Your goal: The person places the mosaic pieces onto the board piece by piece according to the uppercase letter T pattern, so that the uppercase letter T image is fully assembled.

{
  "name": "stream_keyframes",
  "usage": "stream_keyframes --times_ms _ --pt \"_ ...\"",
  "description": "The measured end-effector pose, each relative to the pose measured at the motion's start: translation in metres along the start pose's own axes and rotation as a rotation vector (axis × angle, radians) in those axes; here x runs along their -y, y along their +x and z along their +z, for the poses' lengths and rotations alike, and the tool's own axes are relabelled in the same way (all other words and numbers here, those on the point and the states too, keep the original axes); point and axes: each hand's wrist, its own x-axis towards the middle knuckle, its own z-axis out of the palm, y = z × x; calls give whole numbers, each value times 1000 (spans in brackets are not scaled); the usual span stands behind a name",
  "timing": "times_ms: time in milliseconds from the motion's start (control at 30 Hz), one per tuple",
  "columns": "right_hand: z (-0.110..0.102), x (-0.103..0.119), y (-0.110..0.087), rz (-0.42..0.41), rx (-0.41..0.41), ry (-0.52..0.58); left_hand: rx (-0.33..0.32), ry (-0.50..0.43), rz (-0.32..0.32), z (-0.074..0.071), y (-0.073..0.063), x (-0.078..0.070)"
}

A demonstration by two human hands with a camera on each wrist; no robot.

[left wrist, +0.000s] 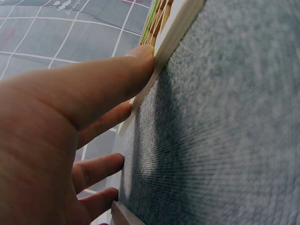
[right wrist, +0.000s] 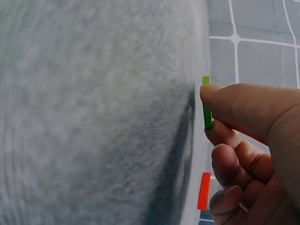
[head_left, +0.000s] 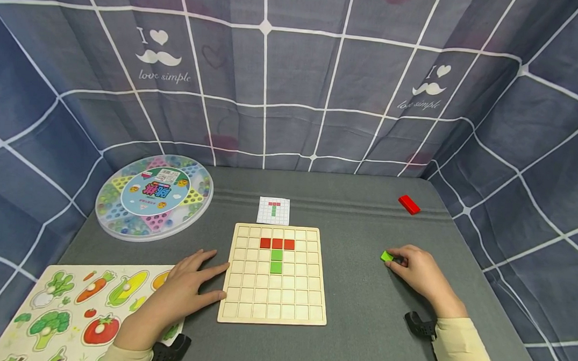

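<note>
A wooden grid board lies at the middle of the table, with a row of three red tiles and two green tiles below the middle one. My left hand rests at the board's left edge, its thumb and a fingertip touching the side, as the left wrist view also shows. Off to the right, my right hand pinches a green tile between thumb and finger, just above the table. Behind the board lies a small pattern card printed with a red and green T.
A red block lies at the back right. A round Chinese checkers set sits at the back left. A vegetable puzzle board lies at the front left, partly under my left forearm. A grey checked curtain surrounds the table.
</note>
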Motion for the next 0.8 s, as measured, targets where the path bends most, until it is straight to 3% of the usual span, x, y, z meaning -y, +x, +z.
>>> stream_keyframes --times_ms 367,567,800 --pt "-6 27 8 -56 -7 9 4 -3 -11 0 1 0" --pt "-3 58 21 -120 7 36 13 3 -24 -1 1 0" --pt "14 103 35 -221 84 48 15 -3 -24 0 1 -1"
